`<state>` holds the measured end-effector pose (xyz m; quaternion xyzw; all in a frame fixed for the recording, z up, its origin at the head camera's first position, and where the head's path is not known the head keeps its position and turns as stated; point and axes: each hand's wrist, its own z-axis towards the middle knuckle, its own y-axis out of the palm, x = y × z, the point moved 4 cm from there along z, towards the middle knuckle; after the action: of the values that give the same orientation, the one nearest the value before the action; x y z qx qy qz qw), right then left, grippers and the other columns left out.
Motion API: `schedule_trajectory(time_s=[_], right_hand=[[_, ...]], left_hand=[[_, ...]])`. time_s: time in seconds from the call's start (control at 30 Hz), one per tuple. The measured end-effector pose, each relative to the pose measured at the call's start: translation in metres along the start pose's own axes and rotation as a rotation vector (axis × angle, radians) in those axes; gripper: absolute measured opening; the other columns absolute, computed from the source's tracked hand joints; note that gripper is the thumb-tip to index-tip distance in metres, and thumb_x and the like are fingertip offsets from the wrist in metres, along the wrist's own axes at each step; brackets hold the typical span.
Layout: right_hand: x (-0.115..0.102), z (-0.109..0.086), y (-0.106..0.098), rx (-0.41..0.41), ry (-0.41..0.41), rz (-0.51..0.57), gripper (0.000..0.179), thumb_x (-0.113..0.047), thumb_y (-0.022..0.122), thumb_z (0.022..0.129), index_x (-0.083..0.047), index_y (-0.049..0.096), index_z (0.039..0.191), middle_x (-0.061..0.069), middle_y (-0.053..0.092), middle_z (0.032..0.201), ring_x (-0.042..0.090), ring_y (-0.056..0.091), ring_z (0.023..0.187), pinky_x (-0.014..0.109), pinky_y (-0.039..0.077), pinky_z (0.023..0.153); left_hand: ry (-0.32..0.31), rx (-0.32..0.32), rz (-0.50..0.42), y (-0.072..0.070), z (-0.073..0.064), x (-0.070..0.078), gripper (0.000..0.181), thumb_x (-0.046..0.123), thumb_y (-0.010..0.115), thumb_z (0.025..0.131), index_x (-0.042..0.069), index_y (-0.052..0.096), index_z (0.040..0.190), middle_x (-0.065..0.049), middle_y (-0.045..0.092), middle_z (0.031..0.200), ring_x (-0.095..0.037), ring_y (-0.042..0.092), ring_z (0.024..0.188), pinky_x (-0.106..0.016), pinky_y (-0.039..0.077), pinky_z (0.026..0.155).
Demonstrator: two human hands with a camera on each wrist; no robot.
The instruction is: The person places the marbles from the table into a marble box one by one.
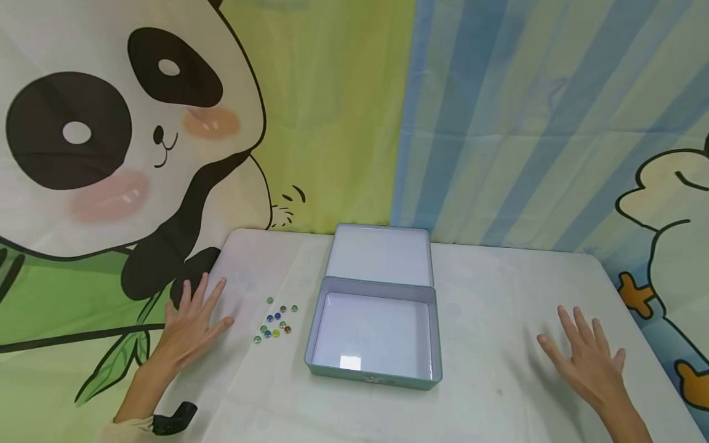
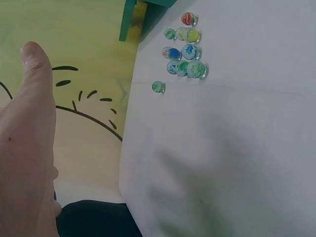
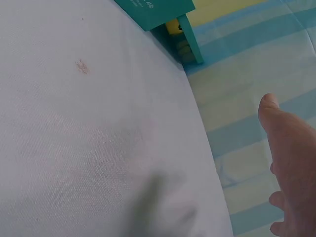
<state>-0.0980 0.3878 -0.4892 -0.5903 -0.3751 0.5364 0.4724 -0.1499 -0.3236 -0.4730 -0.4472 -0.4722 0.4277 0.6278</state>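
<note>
Several glass marbles in green, blue, yellow and reddish tones lie loosely grouped on the white table, left of a tin box. The same marbles appear near the top of the left wrist view. The tin box is green outside and pale inside, its hinged lid laid back behind it. My left hand, fingers spread, hovers left of the marbles and holds nothing. Far to the right of the box, my right hand is likewise spread over the table with nothing in it.
A cloth printed with a panda and blue stripes hangs behind the white table. At the left wrist sits a black band. A small brownish mark shows on the table surface.
</note>
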Motion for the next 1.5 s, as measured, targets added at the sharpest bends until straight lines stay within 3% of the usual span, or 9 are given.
schedule_trajectory(time_s=[0.47, 0.57, 0.73, 0.87, 0.93, 1.0, 1.17, 1.33, 1.5], right_hand=[[-0.006, -0.001, 0.004, 0.009, -0.001, 0.027, 0.087, -0.057, 0.047, 0.094, -0.009, 0.007, 0.155, 0.031, 0.007, 0.157, 0.059, 0.004, 0.141, 0.088, 0.007, 0.091], [-0.016, 0.000, 0.009, -0.012, -0.033, 0.187, 0.083, -0.048, 0.051, 0.097, -0.005, 0.010, 0.155, 0.034, 0.011, 0.156, 0.059, 0.011, 0.140, 0.083, 0.014, 0.097], [-0.058, -0.005, 0.021, -0.185, -0.049, 0.559, 0.074, -0.039, 0.048, 0.101, -0.005, 0.009, 0.155, 0.029, 0.016, 0.158, 0.053, 0.024, 0.139, 0.071, 0.028, 0.103], [-0.095, -0.012, 0.038, -0.277, -0.095, 0.769, 0.061, -0.032, 0.044, 0.104, -0.007, 0.018, 0.154, 0.022, 0.027, 0.157, 0.015, 0.044, 0.137, 0.035, 0.048, 0.104], [-0.110, -0.014, 0.049, -0.319, -0.137, 0.877, 0.055, -0.026, 0.041, 0.105, -0.006, 0.022, 0.152, 0.020, 0.029, 0.156, -0.005, 0.046, 0.129, 0.018, 0.049, 0.096], [-0.123, -0.015, 0.059, -0.370, -0.158, 0.990, 0.052, -0.023, 0.039, 0.105, -0.007, 0.023, 0.152, 0.020, 0.027, 0.157, -0.014, 0.043, 0.125, 0.013, 0.047, 0.095], [-0.144, -0.014, 0.079, -0.465, -0.119, 1.123, 0.052, -0.027, 0.036, 0.105, -0.009, 0.023, 0.153, 0.018, 0.022, 0.159, -0.005, 0.045, 0.131, 0.021, 0.047, 0.101], [-0.153, -0.012, 0.090, -0.479, -0.039, 1.124, 0.055, -0.031, 0.041, 0.103, -0.013, 0.025, 0.153, 0.015, 0.024, 0.160, -0.013, 0.044, 0.122, 0.020, 0.045, 0.100], [-0.159, -0.011, 0.092, -0.469, 0.018, 1.114, 0.058, -0.033, 0.046, 0.102, -0.014, 0.026, 0.153, 0.014, 0.025, 0.160, 0.019, 0.040, 0.140, 0.029, 0.044, 0.105]], left_hand=[[0.003, 0.018, -0.025, 0.000, 0.001, 0.004, 0.083, 0.053, 0.055, 0.092, 0.028, 0.011, 0.157, -0.016, 0.008, 0.164, -0.052, 0.012, 0.145, -0.080, 0.012, 0.102], [-0.014, 0.002, -0.133, 0.004, 0.001, 0.006, 0.080, 0.047, 0.058, 0.093, 0.022, 0.017, 0.156, -0.020, 0.023, 0.159, -0.050, 0.021, 0.143, -0.076, 0.018, 0.104], [-0.082, -0.055, -0.359, 0.019, -0.003, 0.009, 0.074, 0.044, 0.061, 0.093, 0.013, 0.028, 0.152, -0.021, 0.039, 0.150, -0.044, 0.036, 0.136, -0.065, 0.033, 0.103], [-0.111, -0.073, -0.423, 0.034, -0.009, 0.014, 0.063, 0.039, 0.065, 0.092, 0.007, 0.043, 0.142, -0.016, 0.054, 0.138, -0.034, 0.052, 0.123, -0.053, 0.046, 0.098], [-0.116, -0.074, -0.424, 0.041, -0.012, 0.018, 0.056, 0.036, 0.068, 0.090, 0.007, 0.051, 0.135, -0.012, 0.060, 0.129, -0.028, 0.057, 0.115, -0.044, 0.052, 0.092], [-0.109, -0.068, -0.414, 0.045, -0.014, 0.022, 0.049, 0.032, 0.072, 0.088, 0.008, 0.056, 0.128, -0.008, 0.063, 0.122, -0.024, 0.060, 0.108, -0.036, 0.054, 0.086], [-0.087, -0.045, -0.395, 0.052, -0.015, 0.031, 0.035, 0.022, 0.078, 0.082, 0.010, 0.065, 0.113, -0.002, 0.066, 0.108, -0.019, 0.062, 0.098, -0.028, 0.053, 0.078], [-0.118, -0.058, -0.344, 0.056, -0.017, 0.034, 0.025, 0.022, 0.078, 0.081, 0.015, 0.067, 0.103, 0.003, 0.066, 0.101, -0.014, 0.062, 0.093, -0.030, 0.052, 0.078], [-0.125, -0.057, -0.295, 0.057, -0.019, 0.035, 0.022, 0.023, 0.078, 0.081, 0.018, 0.068, 0.099, 0.006, 0.066, 0.097, -0.012, 0.062, 0.090, -0.033, 0.051, 0.077]])
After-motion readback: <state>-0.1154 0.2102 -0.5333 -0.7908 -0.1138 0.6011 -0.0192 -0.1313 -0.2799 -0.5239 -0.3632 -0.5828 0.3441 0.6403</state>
